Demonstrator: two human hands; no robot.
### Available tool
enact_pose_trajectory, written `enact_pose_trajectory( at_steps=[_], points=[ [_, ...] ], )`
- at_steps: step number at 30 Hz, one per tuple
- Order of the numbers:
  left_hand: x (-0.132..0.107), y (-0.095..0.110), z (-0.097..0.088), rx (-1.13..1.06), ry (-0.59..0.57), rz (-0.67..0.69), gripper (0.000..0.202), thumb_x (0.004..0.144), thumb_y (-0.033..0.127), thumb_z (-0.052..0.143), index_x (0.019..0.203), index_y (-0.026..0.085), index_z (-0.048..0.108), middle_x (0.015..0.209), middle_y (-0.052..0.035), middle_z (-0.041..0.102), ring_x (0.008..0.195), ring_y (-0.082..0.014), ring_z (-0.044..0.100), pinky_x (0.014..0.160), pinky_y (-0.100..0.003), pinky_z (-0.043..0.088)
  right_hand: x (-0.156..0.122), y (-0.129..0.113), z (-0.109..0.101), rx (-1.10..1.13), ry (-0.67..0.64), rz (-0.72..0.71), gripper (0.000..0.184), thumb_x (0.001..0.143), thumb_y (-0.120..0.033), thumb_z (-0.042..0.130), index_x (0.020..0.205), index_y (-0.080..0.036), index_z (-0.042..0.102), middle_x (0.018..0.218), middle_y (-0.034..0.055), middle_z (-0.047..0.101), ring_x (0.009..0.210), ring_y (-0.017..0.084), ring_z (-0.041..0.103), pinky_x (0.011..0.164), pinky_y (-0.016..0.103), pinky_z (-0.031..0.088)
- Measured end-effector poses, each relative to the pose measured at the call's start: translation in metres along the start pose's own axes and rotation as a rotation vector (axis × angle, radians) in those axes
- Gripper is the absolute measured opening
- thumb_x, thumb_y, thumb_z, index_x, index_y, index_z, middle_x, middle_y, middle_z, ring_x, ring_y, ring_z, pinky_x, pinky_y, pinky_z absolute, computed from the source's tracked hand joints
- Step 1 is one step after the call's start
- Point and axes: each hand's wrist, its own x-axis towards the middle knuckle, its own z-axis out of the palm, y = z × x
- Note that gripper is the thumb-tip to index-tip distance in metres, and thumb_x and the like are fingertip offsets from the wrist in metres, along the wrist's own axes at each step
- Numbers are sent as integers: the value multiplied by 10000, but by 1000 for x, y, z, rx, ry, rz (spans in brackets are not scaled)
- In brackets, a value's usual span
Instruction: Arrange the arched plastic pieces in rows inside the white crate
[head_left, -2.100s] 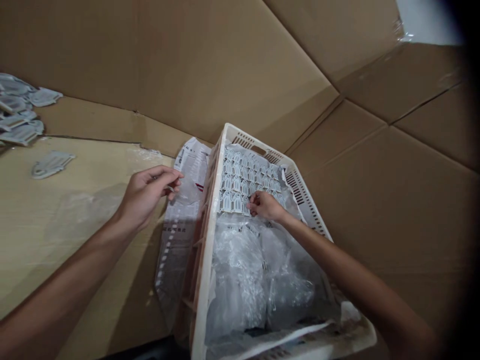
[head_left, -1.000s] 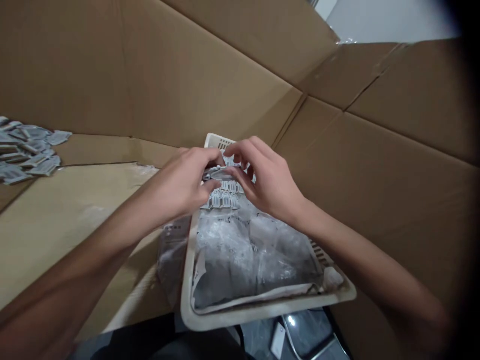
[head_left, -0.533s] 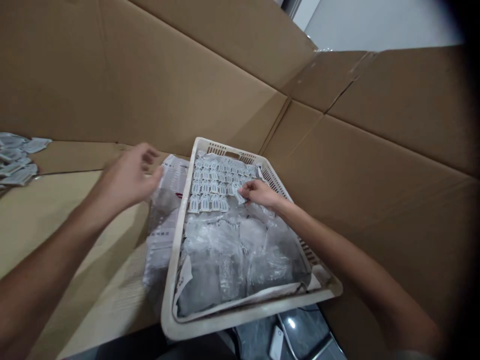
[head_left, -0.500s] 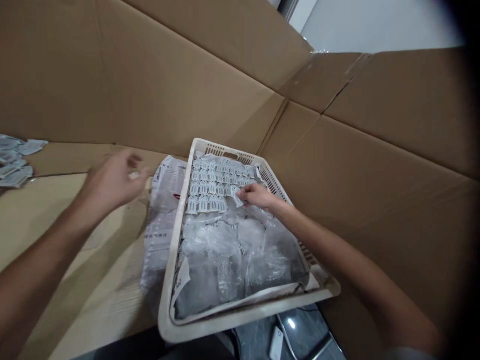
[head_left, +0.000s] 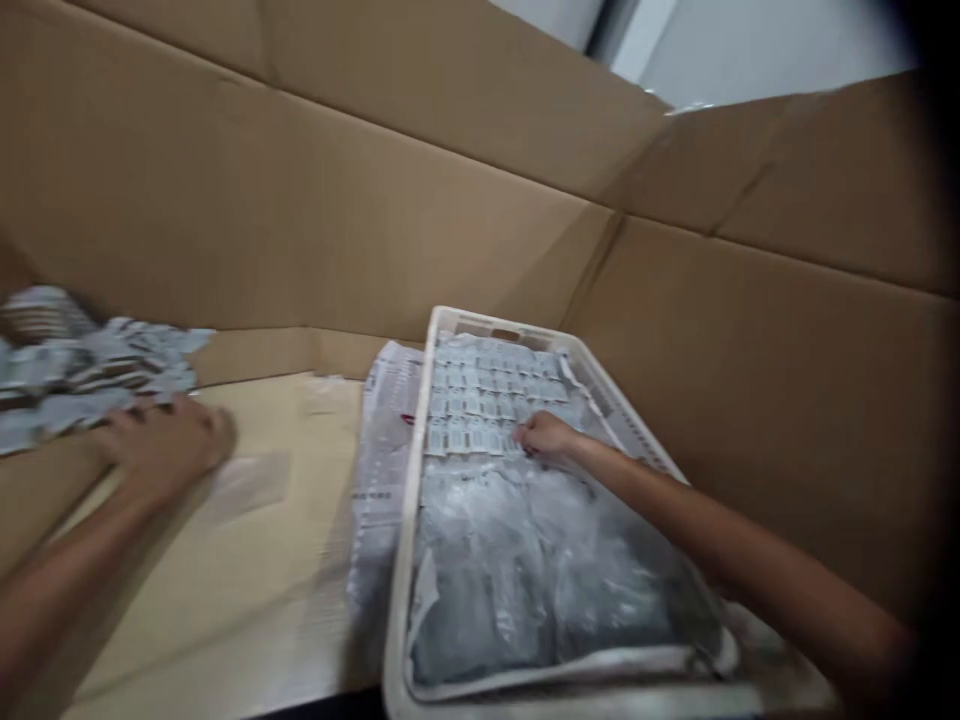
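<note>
My left hand [head_left: 161,440], somewhat blurred, reaches to the near edge of a heap of small pale tag-shaped pieces [head_left: 112,365], fingers spread. On the right, a white plastic basket [head_left: 411,560] holds several neat rows of the same pieces [head_left: 480,405]. My right hand [head_left: 547,437] is at the end of the nearest row, fingers pinched on a tag-shaped piece [head_left: 511,440] that they partly cover. Clear plastic bags [head_left: 517,560] with grey contents fill the near part of the basket.
Tall cardboard walls [head_left: 337,200] stand behind and to the right. A printed plastic sheet [head_left: 382,470] lies along the basket's left side. Two thin clear pieces of plastic [head_left: 251,480] lie on the pale cardboard surface [head_left: 285,580].
My left hand has moved left and down to the heap. My right hand has put its tag-shaped piece at the end of the nearest row. The view has swung left.
</note>
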Motion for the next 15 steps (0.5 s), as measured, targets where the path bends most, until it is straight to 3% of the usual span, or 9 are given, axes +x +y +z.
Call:
enact_pose_trajectory(
  at_steps=[1,3,6,10,13,15],
  points=[
    [-2,-5,-6,154,159,-66,707,855,753,501,1197,145,617,1297,-181,676,1496,-725,126,1002,-887,157,2,3,1,-28,-16,-4,501,869,-390,707,457,-196,499,414,13,483,433,124,429,459,263,305],
    [-5,-11,-21,239,199,-28,752,882,679,589,1369,107,548,1575,-275,484,1502,-729,130,1051,-904,152,11,13,5,-91,-23,-29,496,866,-376,690,435,-198,522,399,39,501,417,144,460,479,280,326],
    [-6,-15,-45,250,264,40,772,935,644,605,1467,95,505,1688,-309,318,1533,-707,39,1084,-908,113,30,30,10,-211,47,-54,432,887,-472,653,545,-217,591,490,70,622,476,208,581,538,316,387],
    [5,-25,-72,214,244,-36,897,938,695,599,1566,80,424,1746,-334,98,1511,-724,-97,1081,-914,14,35,30,6,-241,121,-271,450,899,-578,593,595,-247,574,570,51,649,557,239,604,582,346,401],
    [25,-38,-88,174,223,-81,950,893,755,612,1525,59,479,1724,-357,132,1503,-741,-37,1067,-919,74,23,13,-3,-271,158,-329,469,905,-613,543,602,-255,552,562,39,615,553,239,571,577,358,380],
    [43,-46,-94,138,212,-132,964,808,810,664,1384,42,586,1692,-370,208,1477,-768,31,1017,-932,146,14,1,-9,-285,162,-326,494,899,-650,520,599,-258,542,556,42,604,547,241,554,564,363,366]
  ],
)
